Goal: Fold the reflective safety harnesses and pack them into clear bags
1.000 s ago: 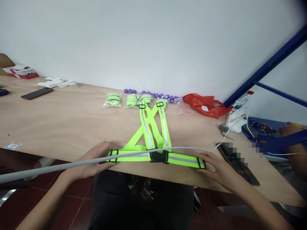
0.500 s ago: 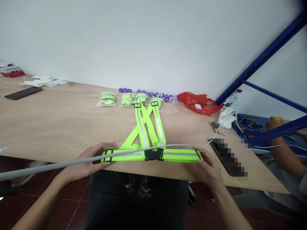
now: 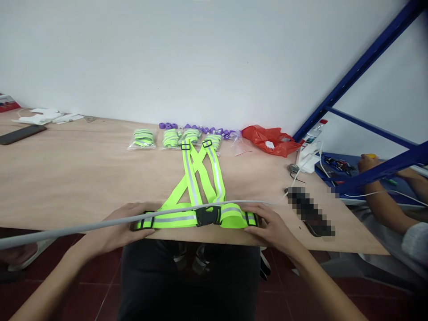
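A neon-yellow reflective vest of elastic straps (image 3: 187, 171) lies on the table in front of me, its two shoulder straps pointing toward the wall and crossing behind. Its waist belt runs along the table's front edge, joined in the middle by a black buckle (image 3: 207, 216). My left hand (image 3: 125, 225) grips the belt's left end by a black slider. At the right end, my right hand (image 3: 267, 223) pinches the belt by another slider, and the belt bulges in a loop between this hand and the buckle. A grey cable crosses in front of the belt.
Bagged folded vests (image 3: 143, 138) and purple rolls (image 3: 167, 125) line the wall. Farther right are a red plastic bag (image 3: 269, 140), a bottle (image 3: 314, 132) and a phone (image 3: 309, 214). Another person's hand (image 3: 369, 164) works beyond the blue frame (image 3: 364, 58). A dark slab (image 3: 22, 134) lies left.
My right hand has moved left with its belt end, so the flat right half of the belt now bows into a loop. The view has shifted slightly right.
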Demonstrator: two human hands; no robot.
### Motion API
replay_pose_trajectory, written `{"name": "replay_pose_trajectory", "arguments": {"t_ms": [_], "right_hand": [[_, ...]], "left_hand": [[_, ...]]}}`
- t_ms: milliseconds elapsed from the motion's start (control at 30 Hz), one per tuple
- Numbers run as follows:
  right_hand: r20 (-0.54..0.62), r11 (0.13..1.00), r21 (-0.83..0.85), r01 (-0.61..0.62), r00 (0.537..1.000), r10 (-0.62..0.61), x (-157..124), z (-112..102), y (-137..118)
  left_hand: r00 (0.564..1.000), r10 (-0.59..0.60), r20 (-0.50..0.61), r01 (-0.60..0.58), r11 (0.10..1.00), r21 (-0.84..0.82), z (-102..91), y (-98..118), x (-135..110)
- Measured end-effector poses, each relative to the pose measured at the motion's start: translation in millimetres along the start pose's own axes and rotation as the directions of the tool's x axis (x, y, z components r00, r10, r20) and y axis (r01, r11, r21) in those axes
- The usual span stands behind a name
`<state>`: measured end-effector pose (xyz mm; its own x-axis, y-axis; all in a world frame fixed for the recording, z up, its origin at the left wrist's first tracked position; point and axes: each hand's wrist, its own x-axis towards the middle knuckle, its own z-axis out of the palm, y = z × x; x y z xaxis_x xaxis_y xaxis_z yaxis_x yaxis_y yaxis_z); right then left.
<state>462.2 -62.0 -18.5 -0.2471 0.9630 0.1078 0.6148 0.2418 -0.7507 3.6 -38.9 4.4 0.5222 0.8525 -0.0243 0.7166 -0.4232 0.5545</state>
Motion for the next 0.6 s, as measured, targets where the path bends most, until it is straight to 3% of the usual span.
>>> {"name": "replay_pose_trajectory", "arguments": {"t_ms": [233,500,600], "right_hand": [[0.086,0.995,-0.083,-0.052,0.995,0.059,-5,-13,13],[0.251,0.993,-0.090,-0.083,0.962,0.103,-9,-27,-6],[0.248,0.988,-0.148,-0.041,0.966,0.077,-9,-28,-5]], "left_hand": [[0.994,-0.107,0.004,0.108,0.992,-0.061,-21.5,5,-4],[0.997,-0.070,-0.017,0.070,0.998,-0.008,-25.6,2,-5],[0.997,-0.069,-0.018,0.069,0.998,-0.012,-25.7,-1,-6]]}}
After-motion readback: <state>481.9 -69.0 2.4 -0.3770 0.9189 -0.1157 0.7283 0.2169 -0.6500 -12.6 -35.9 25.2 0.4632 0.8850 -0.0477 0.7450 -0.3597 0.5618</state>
